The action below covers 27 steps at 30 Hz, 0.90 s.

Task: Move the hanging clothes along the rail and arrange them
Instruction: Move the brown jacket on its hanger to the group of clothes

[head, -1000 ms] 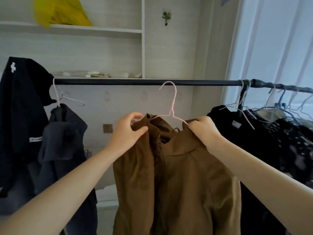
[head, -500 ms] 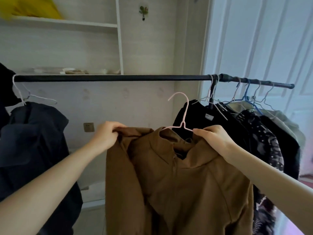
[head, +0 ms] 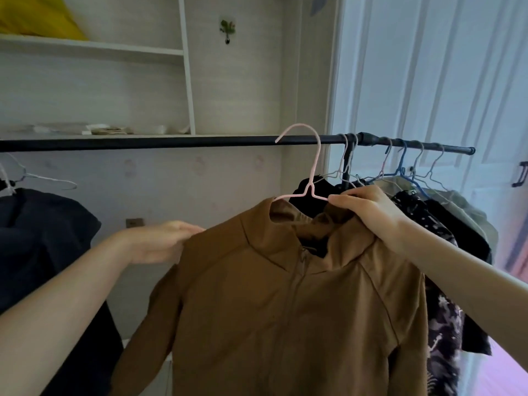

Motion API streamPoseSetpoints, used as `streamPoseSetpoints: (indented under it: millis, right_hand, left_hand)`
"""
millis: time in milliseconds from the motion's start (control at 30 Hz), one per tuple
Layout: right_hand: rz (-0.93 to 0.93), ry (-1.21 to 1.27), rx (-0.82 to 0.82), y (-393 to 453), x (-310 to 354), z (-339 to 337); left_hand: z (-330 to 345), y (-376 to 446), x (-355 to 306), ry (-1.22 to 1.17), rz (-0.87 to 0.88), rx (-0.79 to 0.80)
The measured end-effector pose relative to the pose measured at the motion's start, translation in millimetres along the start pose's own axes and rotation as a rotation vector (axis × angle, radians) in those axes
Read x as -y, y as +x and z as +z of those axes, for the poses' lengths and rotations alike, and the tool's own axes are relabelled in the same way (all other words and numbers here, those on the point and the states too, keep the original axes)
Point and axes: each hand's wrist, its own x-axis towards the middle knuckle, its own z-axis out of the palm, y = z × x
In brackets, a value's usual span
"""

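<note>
Brown zip-front jacket (head: 285, 295), smooth matte cloth, draped on thin pink wire hanger (head: 310, 178) with hook at black rail (head: 171, 142), beside dark clothes (head: 428, 224) bunched at right. Right hand (head: 368, 208) pinching hanger and collar; left hand (head: 160, 241) flat, fingers straight, touching jacket's shoulder.

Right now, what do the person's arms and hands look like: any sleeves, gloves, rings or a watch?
Both forearms are bare up to the frame edge, with no sleeve in view. The left hand and the right hand wear no gloves, and no ring, watch or bracelet shows on either wrist or on the visible fingers. No markings are visible.
</note>
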Motion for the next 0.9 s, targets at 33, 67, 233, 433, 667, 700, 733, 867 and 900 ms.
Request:
streamPoseSetpoints:
  millis: [33, 67, 233, 433, 667, 700, 733, 867, 900]
  right_hand:
    - [-0.005, -0.008, 0.01, 1, 2, 3]
    - [-0.006, -0.01, 0.015, 2, 3, 5]
    - [0.009, -0.022, -0.018, 7, 7, 14]
    - [-0.088, -0.163, -0.036, 6, 10, 19]
    - [-0.172, -0.177, -0.066, 0, 5, 7]
    - [-0.188, -0.245, -0.029, -2, 1, 5]
    - [-0.208, -0.333, -0.003, -4, -4, 3]
    - [-0.225, -0.436, -0.03, -7, -21, -1]
    - [-0.201, -0.42, -0.05, -6, -23, -3]
  left_hand:
    - [3, -3, -5, -0.091, 0.043, 0.006]
    - [5, -6, -11, -0.155, 0.077, 0.003]
    - [26, -15, -36, 0.258, 0.192, 0.057]
    - [51, -3, -33, 0.47, 0.468, -0.352]
    - [38, 13, -36, 0.365, 0.483, -0.626]
    - [34, 15, -36, 0.362, 0.488, -0.646]
    - [30, 16, -35, 0.354, 0.496, -0.653]
    - [22, 28, -41, 0.384, 0.509, -0.615]
    - [21, 32, -42, 0.414, 0.515, -0.601]
